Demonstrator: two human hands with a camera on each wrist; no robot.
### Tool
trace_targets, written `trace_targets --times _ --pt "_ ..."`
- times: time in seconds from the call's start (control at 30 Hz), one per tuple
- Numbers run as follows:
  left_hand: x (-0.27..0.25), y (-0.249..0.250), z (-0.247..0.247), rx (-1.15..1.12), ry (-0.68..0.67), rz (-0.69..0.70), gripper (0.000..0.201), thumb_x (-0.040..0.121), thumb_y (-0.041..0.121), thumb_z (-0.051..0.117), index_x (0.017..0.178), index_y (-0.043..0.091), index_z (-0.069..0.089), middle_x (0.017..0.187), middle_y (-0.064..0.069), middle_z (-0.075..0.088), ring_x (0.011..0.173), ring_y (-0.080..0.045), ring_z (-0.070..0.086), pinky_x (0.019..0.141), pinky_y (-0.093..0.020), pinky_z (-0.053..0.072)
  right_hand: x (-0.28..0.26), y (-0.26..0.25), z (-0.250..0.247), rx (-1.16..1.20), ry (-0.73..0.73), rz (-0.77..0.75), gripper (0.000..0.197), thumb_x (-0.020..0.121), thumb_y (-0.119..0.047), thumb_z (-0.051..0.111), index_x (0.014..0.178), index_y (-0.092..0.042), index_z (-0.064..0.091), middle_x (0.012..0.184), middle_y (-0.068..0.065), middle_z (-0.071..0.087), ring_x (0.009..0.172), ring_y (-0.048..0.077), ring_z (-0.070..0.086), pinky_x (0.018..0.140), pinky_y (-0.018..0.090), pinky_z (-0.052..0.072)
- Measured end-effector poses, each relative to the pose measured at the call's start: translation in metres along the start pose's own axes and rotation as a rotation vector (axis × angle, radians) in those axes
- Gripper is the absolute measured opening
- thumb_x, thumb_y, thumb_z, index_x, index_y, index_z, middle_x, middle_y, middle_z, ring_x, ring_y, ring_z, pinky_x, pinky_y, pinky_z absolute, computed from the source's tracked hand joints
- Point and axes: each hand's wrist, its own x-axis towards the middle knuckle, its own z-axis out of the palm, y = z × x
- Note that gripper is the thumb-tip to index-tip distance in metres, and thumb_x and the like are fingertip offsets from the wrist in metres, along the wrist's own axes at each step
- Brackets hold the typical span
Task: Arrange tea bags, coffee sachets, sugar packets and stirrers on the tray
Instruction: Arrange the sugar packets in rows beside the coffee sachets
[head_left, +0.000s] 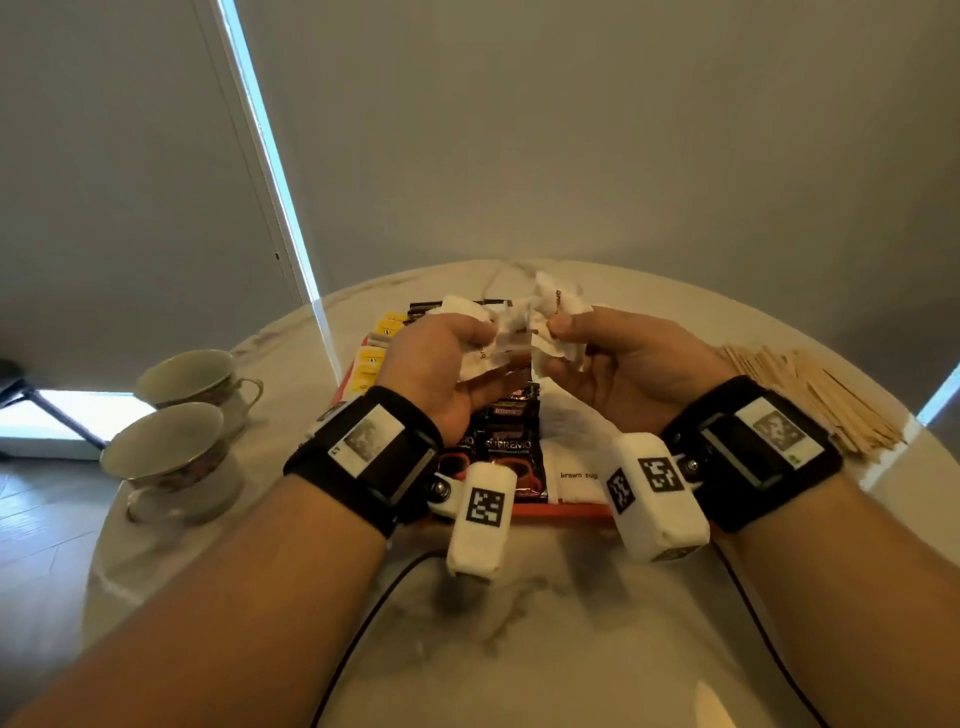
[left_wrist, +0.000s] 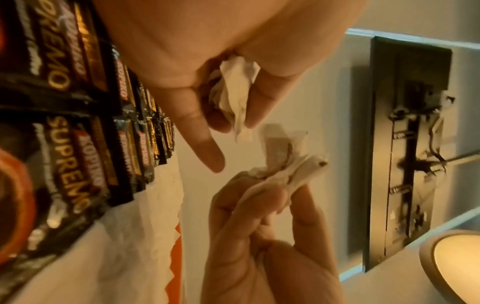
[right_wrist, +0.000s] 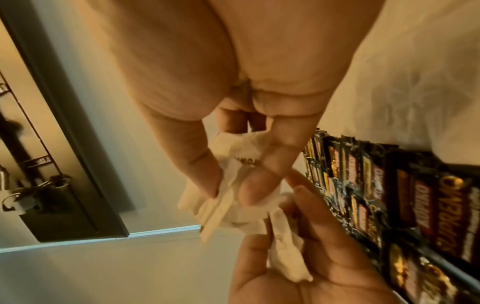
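Two teacups (head_left: 182, 415) stand well left of the left hand (head_left: 441, 364); that hand, raised above the orange tray (head_left: 561, 512), curls thumb and fingers round crumpled white sugar packets (head_left: 467, 312); below both hands lie dark coffee sachets (head_left: 506, 447); the right hand (head_left: 628, 364) pinches another bunch of white packets (head_left: 558, 301); wooden stirrers (head_left: 810, 395) lie just right of it.

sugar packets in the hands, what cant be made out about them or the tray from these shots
- Sugar packets: bunched in left hand and right hand; count unclear in every view, print blurred.
- Tray: head view, hands and wrist cameras hide most of it.
- Coffee sachets: head view, partly covered by the hands; cut off by wrist view edges.
- Tea bags: head view, small and blurred.
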Motion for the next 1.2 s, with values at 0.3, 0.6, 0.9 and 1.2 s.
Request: trace_targets --times 0.3,0.6,0.9,1.2 --pt "0.001 -0.001 -0.011 0.075 -0.229 -0.023 0.044 0.096 0.005 0.039 0.133 0.003 0.064 0.117 -0.019 0.076 0.098 -0.033 0.075 0.076 -0.044 0.064 0.013 0.013 -0.004 -0.101 0.019 0.020 0.046 0.078 -0.010 0.074 0.121 0.003 0.068 0.111 0.015 0.075 0.088 0.020 0.073 0.072 0.022 0.058" --pt "-0.004 -0.011 -0.012 0.175 -0.285 -0.092 0.030 0.099 0.017 0.066 0.129 0.014 0.065 0.120 -0.016 0.075 0.099 -0.031 0.076 0.076 -0.044 0.065 0.013 0.030 0.000 -0.314 0.041 -0.098 0.036 0.082 0.000 0.073 0.117 0.000 0.068 0.113 0.018 0.074 0.097 0.030 0.074 0.079 0.035 0.061" --pt "-0.004 -0.010 -0.013 0.158 -0.138 -0.001 0.016 0.101 0.012 0.064 0.117 0.015 0.066 0.102 -0.014 0.080 0.088 -0.031 0.079 0.062 -0.040 0.065 0.009 0.024 -0.009 -0.358 0.153 -0.155 0.026 0.088 0.004 0.068 0.111 -0.009 0.072 0.098 0.008 0.078 0.093 0.028 0.075 0.082 0.040 0.061" --pt "-0.002 -0.013 -0.014 0.196 -0.173 0.163 0.023 0.087 0.027 0.079 0.105 0.018 0.069 0.086 -0.002 0.076 0.068 -0.013 0.068 0.054 -0.026 0.053 0.009 0.026 -0.008 -0.074 0.123 -0.157 0.032 0.084 -0.001 0.069 0.116 -0.003 0.066 0.100 0.012 0.076 0.085 0.023 0.074 0.073 0.031 0.063"
